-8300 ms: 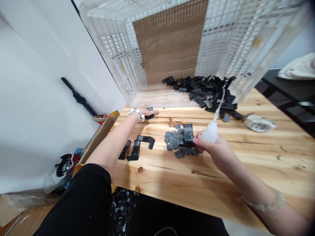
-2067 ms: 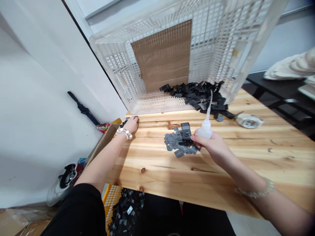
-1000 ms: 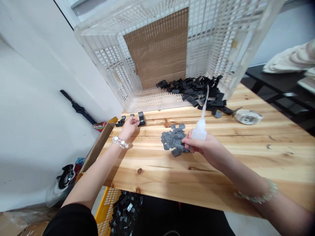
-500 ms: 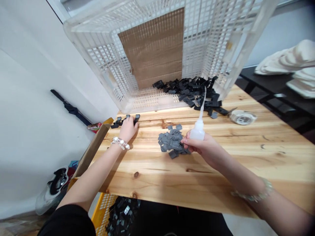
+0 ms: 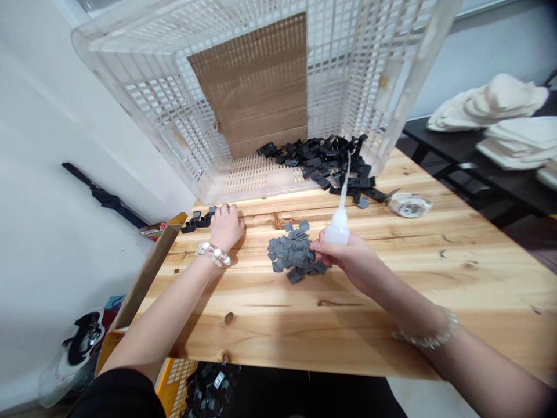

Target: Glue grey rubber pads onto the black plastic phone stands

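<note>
My right hand [image 5: 348, 258] is wrapped around a small translucent squeeze bottle [image 5: 337, 229], whose long thin nozzle points up and away. Just left of it, a pile of small grey square pads [image 5: 292, 251] lies on the wooden table [image 5: 270, 337], and my fingertips are at the pile's right edge. My left hand [image 5: 227, 227] rests at the table's back left with its fingers curled over a black plastic part, which they hide almost wholly. Beside its fingers stand further black plastic parts [image 5: 198, 220] in a row.
A white plastic crate [image 5: 278, 184] lies on its side at the back, with cardboard [image 5: 256, 87] inside and a heap of black parts [image 5: 322, 159] spilling from it. A tape roll [image 5: 409, 205] sits on the right. Below the table, a yellow crate [image 5: 174, 380] holds more black parts.
The view has shifted, so most things appear farther left. My left hand now covers the rightmost black part, which showed beside its fingers before. My right hand still holds the bottle.
</note>
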`<state>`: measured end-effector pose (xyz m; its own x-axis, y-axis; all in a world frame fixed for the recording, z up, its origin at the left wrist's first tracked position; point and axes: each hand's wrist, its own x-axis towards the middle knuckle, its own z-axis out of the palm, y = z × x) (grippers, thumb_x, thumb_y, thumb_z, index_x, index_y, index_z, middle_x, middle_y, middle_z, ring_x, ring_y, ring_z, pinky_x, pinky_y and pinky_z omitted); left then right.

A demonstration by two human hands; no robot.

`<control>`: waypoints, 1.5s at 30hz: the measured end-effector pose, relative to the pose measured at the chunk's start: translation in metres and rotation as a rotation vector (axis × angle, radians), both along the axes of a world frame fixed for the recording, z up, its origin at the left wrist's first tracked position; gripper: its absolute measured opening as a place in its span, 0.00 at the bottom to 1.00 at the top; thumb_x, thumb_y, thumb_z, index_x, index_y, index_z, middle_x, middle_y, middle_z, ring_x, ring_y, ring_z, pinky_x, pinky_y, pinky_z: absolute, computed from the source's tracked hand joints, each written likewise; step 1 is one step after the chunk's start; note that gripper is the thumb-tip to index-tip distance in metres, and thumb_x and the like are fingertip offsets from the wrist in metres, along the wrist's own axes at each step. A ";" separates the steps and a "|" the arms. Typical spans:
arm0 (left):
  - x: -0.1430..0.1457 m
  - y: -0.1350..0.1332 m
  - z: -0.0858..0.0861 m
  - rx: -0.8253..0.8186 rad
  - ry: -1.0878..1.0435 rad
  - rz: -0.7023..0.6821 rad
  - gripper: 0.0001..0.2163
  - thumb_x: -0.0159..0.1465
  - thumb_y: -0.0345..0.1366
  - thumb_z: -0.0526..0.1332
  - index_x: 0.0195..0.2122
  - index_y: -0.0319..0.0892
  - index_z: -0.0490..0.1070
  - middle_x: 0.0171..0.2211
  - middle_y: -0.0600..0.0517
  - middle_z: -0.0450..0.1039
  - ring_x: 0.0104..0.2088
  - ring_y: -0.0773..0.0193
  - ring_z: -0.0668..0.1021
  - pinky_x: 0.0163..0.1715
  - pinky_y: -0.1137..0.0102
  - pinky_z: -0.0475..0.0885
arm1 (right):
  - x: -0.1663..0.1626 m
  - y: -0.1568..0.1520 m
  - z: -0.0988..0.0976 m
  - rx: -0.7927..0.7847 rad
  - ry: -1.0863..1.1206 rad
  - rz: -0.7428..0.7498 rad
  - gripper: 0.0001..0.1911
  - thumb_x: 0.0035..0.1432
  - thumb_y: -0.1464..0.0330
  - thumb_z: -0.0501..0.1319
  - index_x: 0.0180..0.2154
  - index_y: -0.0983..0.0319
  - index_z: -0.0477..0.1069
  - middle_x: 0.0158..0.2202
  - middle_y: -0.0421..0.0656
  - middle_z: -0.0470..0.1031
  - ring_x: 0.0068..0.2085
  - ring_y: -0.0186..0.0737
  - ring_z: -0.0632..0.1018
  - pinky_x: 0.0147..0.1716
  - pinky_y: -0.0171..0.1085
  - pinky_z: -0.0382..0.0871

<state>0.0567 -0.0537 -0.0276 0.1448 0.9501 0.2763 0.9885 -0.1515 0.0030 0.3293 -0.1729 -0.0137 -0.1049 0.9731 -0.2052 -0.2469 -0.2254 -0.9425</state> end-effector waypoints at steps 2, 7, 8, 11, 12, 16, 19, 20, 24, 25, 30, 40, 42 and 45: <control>0.018 0.005 -0.001 -0.024 -0.017 -0.114 0.18 0.65 0.37 0.54 0.55 0.35 0.63 0.57 0.33 0.63 0.59 0.41 0.66 0.58 0.51 0.62 | -0.001 0.000 -0.001 -0.004 0.002 -0.008 0.13 0.41 0.65 0.71 0.24 0.62 0.67 0.21 0.37 0.71 0.23 0.31 0.67 0.24 0.33 0.57; 0.083 0.028 -0.002 -0.109 -0.038 -0.374 0.25 0.67 0.44 0.53 0.60 0.34 0.59 0.62 0.36 0.61 0.63 0.49 0.63 0.62 0.58 0.59 | -0.003 0.000 -0.002 -0.009 -0.002 0.007 0.12 0.43 0.66 0.70 0.25 0.61 0.68 0.20 0.37 0.72 0.22 0.31 0.67 0.23 0.33 0.56; 0.097 0.033 -0.002 -0.125 -0.033 -0.415 0.26 0.67 0.45 0.54 0.61 0.33 0.59 0.62 0.36 0.61 0.63 0.50 0.63 0.62 0.59 0.58 | -0.003 0.000 -0.001 -0.008 0.002 0.008 0.12 0.43 0.66 0.70 0.25 0.61 0.67 0.20 0.37 0.72 0.22 0.31 0.67 0.23 0.33 0.56; 0.138 0.048 0.000 -0.153 -0.005 -0.508 0.28 0.66 0.43 0.56 0.63 0.32 0.57 0.64 0.37 0.59 0.63 0.48 0.63 0.63 0.59 0.58 | -0.002 0.000 0.002 0.002 0.019 -0.007 0.12 0.43 0.66 0.70 0.25 0.61 0.67 0.20 0.37 0.72 0.22 0.31 0.67 0.23 0.33 0.56; 0.150 0.053 0.002 -0.156 0.008 -0.526 0.29 0.65 0.41 0.56 0.64 0.32 0.55 0.66 0.37 0.57 0.64 0.46 0.61 0.63 0.57 0.58 | -0.002 0.000 0.004 0.005 0.022 -0.014 0.12 0.43 0.66 0.70 0.25 0.62 0.67 0.20 0.37 0.71 0.22 0.31 0.67 0.23 0.33 0.56; 0.190 0.073 0.008 -0.128 0.059 -0.608 0.26 0.65 0.28 0.52 0.66 0.36 0.55 0.69 0.41 0.51 0.68 0.45 0.53 0.64 0.50 0.52 | 0.000 0.002 0.006 0.006 0.040 -0.040 0.12 0.42 0.66 0.69 0.25 0.62 0.67 0.20 0.37 0.71 0.22 0.31 0.67 0.23 0.33 0.57; 0.209 0.083 0.009 -0.100 0.072 -0.658 0.22 0.66 0.26 0.49 0.62 0.37 0.62 0.65 0.41 0.60 0.64 0.49 0.60 0.62 0.53 0.55 | 0.001 0.004 0.004 -0.002 0.034 -0.067 0.12 0.40 0.67 0.69 0.26 0.62 0.67 0.19 0.37 0.71 0.22 0.31 0.67 0.22 0.33 0.57; 0.213 0.085 0.008 -0.094 0.069 -0.663 0.21 0.66 0.26 0.49 0.59 0.36 0.64 0.62 0.39 0.64 0.61 0.49 0.64 0.59 0.54 0.58 | 0.001 0.005 0.003 -0.008 0.027 -0.073 0.12 0.40 0.67 0.68 0.26 0.63 0.67 0.19 0.37 0.70 0.22 0.31 0.67 0.22 0.33 0.57; 0.212 0.088 0.004 -0.071 0.032 -0.688 0.17 0.66 0.26 0.48 0.51 0.35 0.71 0.51 0.38 0.73 0.53 0.51 0.72 0.55 0.55 0.60 | 0.001 0.011 -0.003 0.001 -0.010 -0.126 0.12 0.40 0.65 0.67 0.27 0.62 0.67 0.19 0.38 0.70 0.21 0.31 0.66 0.22 0.33 0.58; 0.209 0.087 0.005 -0.065 0.014 -0.696 0.16 0.66 0.26 0.49 0.50 0.36 0.72 0.49 0.38 0.74 0.52 0.51 0.72 0.56 0.56 0.59 | 0.001 0.013 -0.005 0.011 -0.025 -0.151 0.12 0.40 0.65 0.67 0.27 0.62 0.67 0.20 0.38 0.70 0.21 0.31 0.66 0.21 0.33 0.58; 0.173 0.068 0.016 -0.007 -0.168 -0.668 0.17 0.64 0.24 0.51 0.50 0.41 0.72 0.52 0.42 0.72 0.55 0.53 0.70 0.57 0.58 0.58 | 0.009 0.026 -0.016 0.059 -0.107 -0.268 0.13 0.40 0.64 0.66 0.27 0.61 0.65 0.22 0.37 0.69 0.24 0.32 0.67 0.24 0.34 0.60; 0.057 -0.037 0.007 -0.129 -0.726 -0.370 0.04 0.66 0.35 0.53 0.41 0.42 0.63 0.34 0.50 0.71 0.33 0.61 0.78 0.38 0.64 0.73 | 0.018 0.036 -0.032 0.070 -0.352 -0.257 0.14 0.40 0.65 0.68 0.28 0.62 0.67 0.25 0.40 0.72 0.28 0.36 0.71 0.29 0.36 0.65; 0.044 -0.046 -0.003 -0.238 -0.808 -0.313 0.05 0.65 0.34 0.52 0.42 0.42 0.61 0.34 0.50 0.71 0.29 0.63 0.78 0.32 0.66 0.74 | 0.018 0.034 -0.028 0.062 -0.390 -0.193 0.12 0.40 0.67 0.68 0.28 0.62 0.68 0.28 0.42 0.74 0.29 0.37 0.73 0.31 0.37 0.67; 0.037 -0.054 -0.013 -0.369 -0.889 -0.241 0.11 0.60 0.30 0.55 0.45 0.41 0.62 0.35 0.49 0.73 0.31 0.61 0.79 0.33 0.66 0.73 | 0.023 0.031 -0.018 0.029 -0.466 -0.085 0.11 0.38 0.72 0.67 0.27 0.63 0.69 0.29 0.43 0.75 0.30 0.37 0.74 0.33 0.37 0.68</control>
<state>0.0936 -0.1073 -0.0406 0.2291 0.9709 0.0704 0.5466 -0.1882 0.8160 0.3525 -0.1417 -0.0321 0.0720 0.9803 -0.1841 0.1875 -0.1946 -0.9628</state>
